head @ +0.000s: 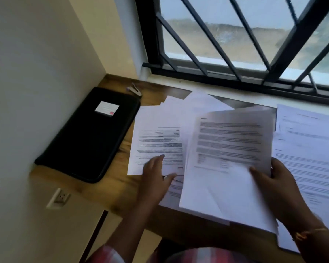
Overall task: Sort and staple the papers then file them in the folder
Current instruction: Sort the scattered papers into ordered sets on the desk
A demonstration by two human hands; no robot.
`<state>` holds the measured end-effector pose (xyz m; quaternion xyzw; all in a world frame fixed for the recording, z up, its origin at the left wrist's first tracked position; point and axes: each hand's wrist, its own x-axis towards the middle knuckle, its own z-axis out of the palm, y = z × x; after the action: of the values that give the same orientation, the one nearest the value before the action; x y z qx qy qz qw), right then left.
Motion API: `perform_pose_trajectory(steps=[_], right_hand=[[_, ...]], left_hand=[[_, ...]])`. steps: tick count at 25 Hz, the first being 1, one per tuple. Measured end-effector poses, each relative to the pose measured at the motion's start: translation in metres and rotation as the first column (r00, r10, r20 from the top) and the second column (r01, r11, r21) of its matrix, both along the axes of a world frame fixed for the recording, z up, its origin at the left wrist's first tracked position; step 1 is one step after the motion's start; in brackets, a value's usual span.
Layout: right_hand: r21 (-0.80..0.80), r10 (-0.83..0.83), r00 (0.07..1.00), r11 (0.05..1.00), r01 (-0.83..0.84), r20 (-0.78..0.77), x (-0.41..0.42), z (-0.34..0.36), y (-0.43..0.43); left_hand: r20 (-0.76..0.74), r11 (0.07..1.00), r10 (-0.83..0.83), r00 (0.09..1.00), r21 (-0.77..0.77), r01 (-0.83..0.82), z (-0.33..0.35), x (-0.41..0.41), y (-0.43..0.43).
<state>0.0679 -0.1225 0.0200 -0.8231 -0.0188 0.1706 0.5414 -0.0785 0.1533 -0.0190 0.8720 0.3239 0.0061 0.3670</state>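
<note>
Your free lane is the bare strip of desk (118, 168) between the black folder (91, 133) and the spread papers (160, 141). The wall (36, 73) closes the left, beside the folder. The stapler (135, 90) lies by the folder's far corner. The lifted sheets (226, 158) screen the centre, and the window grille (235, 54) bars the rear.

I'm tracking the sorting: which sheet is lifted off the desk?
The middle sheet, gripped at its right edge by the right hand; it tilts up. The left sheet, under the left hand, and the right sheet lie flat.

Matt paper sheets (160, 141), wood-grain desk (120, 179), seemingly fabric black folder (89, 137).
</note>
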Motion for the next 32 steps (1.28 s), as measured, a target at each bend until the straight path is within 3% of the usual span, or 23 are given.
perform_pose_trajectory(steps=[2,4,8,14,19,21,23,27,29,32], right_hand=[[-0.019,-0.054,0.999,0.998,0.054,-0.007,0.004,-0.001,0.000],[0.018,-0.127,0.989,0.992,0.128,-0.077,0.006,-0.004,0.000],[0.132,-0.214,0.936,0.957,0.258,-0.280,-0.001,-0.004,0.005],[0.196,-0.150,0.921,0.953,0.231,-0.358,-0.015,-0.005,0.018],[0.313,-0.081,0.915,0.925,0.217,-0.395,-0.016,0.014,0.027],[0.379,-0.073,0.925,0.898,0.223,-0.373,-0.013,0.026,0.029],[0.420,-0.075,0.929,0.877,0.234,-0.362,-0.007,0.035,0.027],[0.456,-0.055,0.932,0.861,0.226,-0.358,0.000,0.045,0.027],[0.404,-0.003,0.941,0.902,0.149,-0.340,-0.001,0.036,0.035],[0.287,0.021,0.951,0.955,0.071,-0.307,-0.002,0.014,0.049]], left_hand=[[-0.253,0.958,-0.152,0.956,0.201,0.206,-0.009,-0.006,0.026],[-0.342,0.919,-0.221,0.913,0.241,0.313,-0.014,-0.010,0.044],[-0.161,0.867,-0.249,0.955,0.402,0.294,-0.027,-0.012,0.059],[0.083,0.739,-0.453,0.887,0.592,0.322,-0.041,-0.022,0.061],[0.437,0.766,-0.565,0.700,0.594,0.247,0.011,-0.014,0.065],[0.500,0.763,-0.609,0.616,0.579,0.286,0.050,-0.010,0.070],[0.536,0.796,-0.597,0.597,0.488,0.358,0.088,-0.008,0.081],[0.537,0.924,-0.306,0.786,-0.030,0.380,0.118,0.006,0.117],[0.496,0.911,-0.212,0.842,-0.211,0.353,0.098,0.030,0.143],[0.376,0.815,-0.185,0.908,-0.458,0.355,0.050,0.064,0.164]])
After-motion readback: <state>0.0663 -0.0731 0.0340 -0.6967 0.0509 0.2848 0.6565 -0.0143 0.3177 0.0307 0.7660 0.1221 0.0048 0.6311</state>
